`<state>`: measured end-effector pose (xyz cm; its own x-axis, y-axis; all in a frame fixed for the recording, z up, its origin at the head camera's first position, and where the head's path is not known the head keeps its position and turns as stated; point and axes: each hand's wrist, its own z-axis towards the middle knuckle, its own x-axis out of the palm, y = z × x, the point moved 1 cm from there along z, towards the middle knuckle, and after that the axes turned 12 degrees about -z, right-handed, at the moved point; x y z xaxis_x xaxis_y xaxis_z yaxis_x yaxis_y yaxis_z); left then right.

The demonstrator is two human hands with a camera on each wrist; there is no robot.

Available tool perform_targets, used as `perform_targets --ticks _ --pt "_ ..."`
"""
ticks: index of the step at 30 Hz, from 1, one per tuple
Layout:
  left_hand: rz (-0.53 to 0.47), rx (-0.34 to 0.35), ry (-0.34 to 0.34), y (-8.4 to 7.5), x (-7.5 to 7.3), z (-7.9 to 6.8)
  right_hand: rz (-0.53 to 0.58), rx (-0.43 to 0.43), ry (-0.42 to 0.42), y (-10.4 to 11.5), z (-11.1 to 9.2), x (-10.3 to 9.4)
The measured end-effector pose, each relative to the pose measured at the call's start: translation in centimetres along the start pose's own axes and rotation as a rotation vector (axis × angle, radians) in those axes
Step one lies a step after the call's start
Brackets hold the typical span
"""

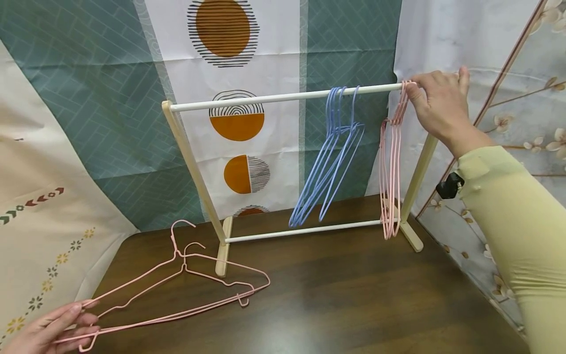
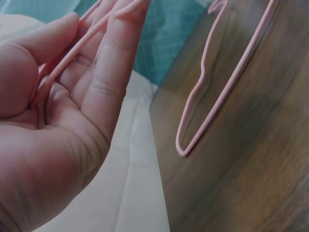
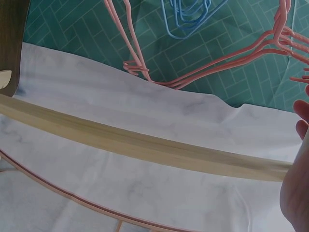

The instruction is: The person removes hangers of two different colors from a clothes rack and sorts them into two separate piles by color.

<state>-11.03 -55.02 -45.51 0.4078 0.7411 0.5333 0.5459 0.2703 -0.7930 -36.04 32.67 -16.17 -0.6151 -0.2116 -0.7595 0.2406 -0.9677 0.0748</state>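
My left hand (image 1: 57,327) holds a thin pink clothes hanger (image 1: 247,267) by one end, thumb against fingers. In the left wrist view its wire crosses the palm. A second pink hanger (image 2: 190,113) lies close under it, on the table. At the right end of a white rod (image 1: 283,97), my right hand (image 1: 442,101) pinches at the hooks of several hanging pink hangers (image 1: 391,182), its thumb in front of them. The fingertips behind the rod are partly hidden. Several blue hangers (image 1: 325,162) hang on the same rod, left of the pink ones.
The rod belongs to a small garment rack with wooden side posts (image 1: 194,172) and a lower white bar (image 1: 300,231). It stands on a dark wooden table (image 1: 336,295). Patterned cloths (image 1: 119,123) hang behind and at both sides, near the right post.
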Motion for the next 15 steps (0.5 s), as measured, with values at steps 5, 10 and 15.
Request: perform_targets --ticks 5,10,15 --pt "0.046 0.009 0.004 0.1 -1.1 -0.3 0.002 -0.001 -0.001 0.0 -0.2 0.1" --pt "0.031 0.091 0.071 0.4 -2.0 0.0 0.002 0.003 -0.005 0.1 -0.3 0.0" --pt "0.172 0.214 0.017 0.8 -2.8 0.3 -0.001 0.001 -0.003 0.2 -0.3 0.0"
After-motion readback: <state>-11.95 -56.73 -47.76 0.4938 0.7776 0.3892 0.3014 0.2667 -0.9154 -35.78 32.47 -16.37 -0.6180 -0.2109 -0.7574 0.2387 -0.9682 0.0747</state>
